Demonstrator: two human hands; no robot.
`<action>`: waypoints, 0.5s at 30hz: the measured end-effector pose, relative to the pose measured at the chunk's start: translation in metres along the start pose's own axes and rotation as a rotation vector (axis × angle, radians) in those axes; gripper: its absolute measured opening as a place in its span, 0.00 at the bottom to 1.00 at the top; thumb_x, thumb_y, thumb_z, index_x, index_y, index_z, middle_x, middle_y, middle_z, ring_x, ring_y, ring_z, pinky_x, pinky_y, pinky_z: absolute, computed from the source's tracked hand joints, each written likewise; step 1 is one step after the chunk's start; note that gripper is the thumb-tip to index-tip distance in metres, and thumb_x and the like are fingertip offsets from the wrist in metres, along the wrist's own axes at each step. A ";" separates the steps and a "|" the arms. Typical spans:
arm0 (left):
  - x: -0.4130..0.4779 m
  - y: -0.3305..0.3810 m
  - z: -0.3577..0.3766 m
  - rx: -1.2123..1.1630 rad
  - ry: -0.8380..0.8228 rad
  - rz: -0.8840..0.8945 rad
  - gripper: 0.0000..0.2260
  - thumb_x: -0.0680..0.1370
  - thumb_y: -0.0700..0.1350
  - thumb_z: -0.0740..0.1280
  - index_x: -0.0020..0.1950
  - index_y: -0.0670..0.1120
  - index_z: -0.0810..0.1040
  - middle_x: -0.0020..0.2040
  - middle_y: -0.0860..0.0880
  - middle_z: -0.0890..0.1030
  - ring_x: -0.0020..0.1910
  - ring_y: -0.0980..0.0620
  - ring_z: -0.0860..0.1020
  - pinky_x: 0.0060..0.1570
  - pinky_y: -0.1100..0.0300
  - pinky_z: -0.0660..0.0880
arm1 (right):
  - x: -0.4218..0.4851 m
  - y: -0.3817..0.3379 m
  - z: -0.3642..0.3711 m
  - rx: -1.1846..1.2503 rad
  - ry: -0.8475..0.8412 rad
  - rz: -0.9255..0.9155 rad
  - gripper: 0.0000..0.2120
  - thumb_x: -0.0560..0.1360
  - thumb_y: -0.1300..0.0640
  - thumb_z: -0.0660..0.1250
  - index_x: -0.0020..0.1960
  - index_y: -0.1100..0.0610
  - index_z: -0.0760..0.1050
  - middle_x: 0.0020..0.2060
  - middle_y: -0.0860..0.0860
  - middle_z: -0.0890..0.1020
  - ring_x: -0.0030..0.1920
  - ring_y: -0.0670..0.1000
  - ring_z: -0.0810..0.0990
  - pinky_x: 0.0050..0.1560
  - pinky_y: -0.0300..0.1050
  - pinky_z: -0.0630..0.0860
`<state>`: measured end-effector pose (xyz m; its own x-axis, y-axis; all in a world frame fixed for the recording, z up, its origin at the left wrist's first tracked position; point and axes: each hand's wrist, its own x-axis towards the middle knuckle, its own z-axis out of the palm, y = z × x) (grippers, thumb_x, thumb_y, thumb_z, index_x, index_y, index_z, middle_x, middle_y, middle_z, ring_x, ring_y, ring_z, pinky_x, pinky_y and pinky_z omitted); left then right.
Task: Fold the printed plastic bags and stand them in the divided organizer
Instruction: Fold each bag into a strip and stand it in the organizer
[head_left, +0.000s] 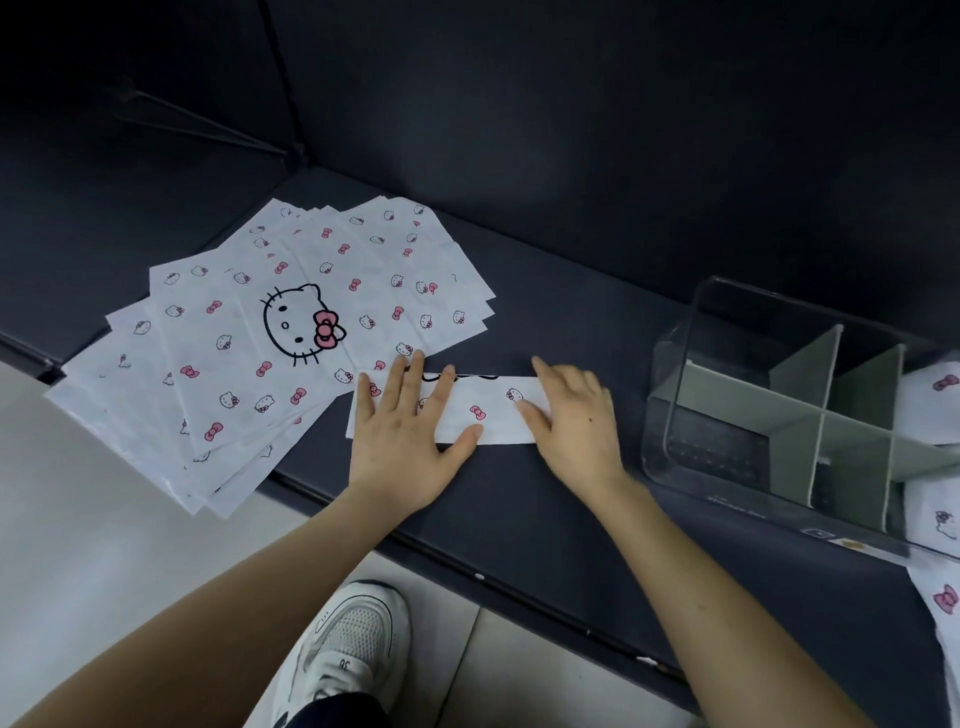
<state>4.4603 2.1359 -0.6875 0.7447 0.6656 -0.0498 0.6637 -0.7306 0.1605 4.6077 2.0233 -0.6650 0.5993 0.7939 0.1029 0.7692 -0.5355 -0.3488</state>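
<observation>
In the head view, a folded bag (498, 415), doubled into a long narrow strip, lies flat on the dark surface (571, 322) near its front edge, about midway along. The left hand (405, 441) presses its left end with fingers straight and spread. The right hand (576, 421) lies flat on its right end, fingers straight, curled round nothing. A fanned stack of printed bags (234, 364) covers the surface's left end, overhanging the front edge and touching the strip. The clear organizer (660, 395), with grey dividers (800, 415), stands toward the right end, more bags (940, 597) beside it. A white shoe (353, 639) shows below.
</observation>
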 end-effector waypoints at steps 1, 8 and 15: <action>0.000 0.000 0.000 -0.006 0.006 0.002 0.39 0.70 0.70 0.34 0.79 0.55 0.46 0.79 0.47 0.45 0.78 0.49 0.40 0.73 0.44 0.35 | 0.007 -0.002 -0.002 0.005 -0.063 0.029 0.25 0.77 0.49 0.65 0.69 0.60 0.70 0.59 0.57 0.77 0.59 0.60 0.74 0.59 0.54 0.69; -0.004 -0.006 0.001 -0.025 0.014 0.089 0.38 0.72 0.70 0.36 0.79 0.54 0.47 0.79 0.47 0.46 0.75 0.53 0.36 0.72 0.47 0.32 | 0.031 -0.003 -0.021 0.114 -0.333 0.190 0.06 0.69 0.52 0.71 0.41 0.49 0.74 0.47 0.48 0.76 0.53 0.52 0.73 0.51 0.44 0.69; -0.006 -0.012 0.005 -0.051 0.056 0.197 0.35 0.77 0.69 0.41 0.77 0.51 0.57 0.77 0.43 0.56 0.77 0.47 0.50 0.72 0.45 0.42 | 0.011 -0.014 -0.025 0.282 -0.325 0.237 0.14 0.68 0.67 0.63 0.48 0.50 0.68 0.40 0.48 0.79 0.41 0.53 0.80 0.38 0.43 0.74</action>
<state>4.4482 2.1398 -0.6942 0.8536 0.5193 0.0426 0.5002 -0.8396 0.2116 4.6094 2.0323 -0.6357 0.6157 0.7325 -0.2905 0.5029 -0.6491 -0.5707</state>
